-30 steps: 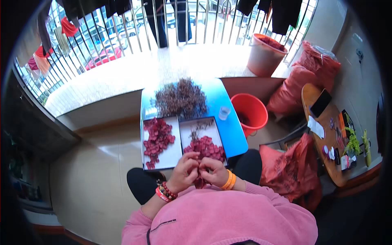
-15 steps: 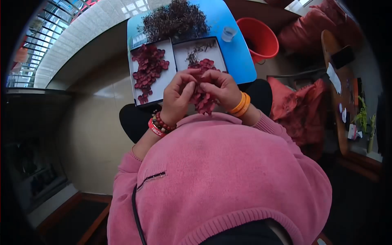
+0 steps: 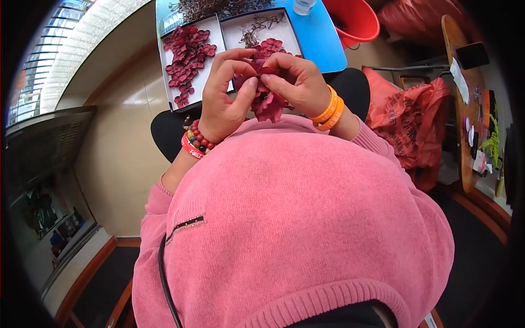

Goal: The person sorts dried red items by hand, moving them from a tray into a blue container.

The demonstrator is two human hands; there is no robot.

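A cluster of dark red, artificial-looking flowers (image 3: 269, 106) hangs between my hands, just in front of my chest. My left hand (image 3: 225, 95) curls in from the left, its thumb and fingertips closed at the top of the cluster. From the other side my right hand (image 3: 299, 87) pinches the same flowers between thumb and forefinger. Fingertips of both hands nearly meet, and the exact bit they grip is partly hidden. Behind them, a shallow white box (image 3: 194, 108) holds a pile of loose red blossoms (image 3: 188, 57). Thin brown stems (image 3: 250, 37) lie in the second box (image 3: 232, 34), with more red blossoms at its near side.
Both boxes rest on a blue table (image 3: 322, 46). At its far side are a heap of dark wiry stems (image 3: 219, 6) and a clear cup (image 3: 303, 6). To the right are a red bucket (image 3: 358, 22), red plastic bags (image 3: 407, 123) and a wooden surface (image 3: 456, 60) bearing a phone (image 3: 472, 55).
The view has tilted down, so table and boxes sit higher in the picture. My hands stay at the flowers; the left fingers have spread and shifted slightly.
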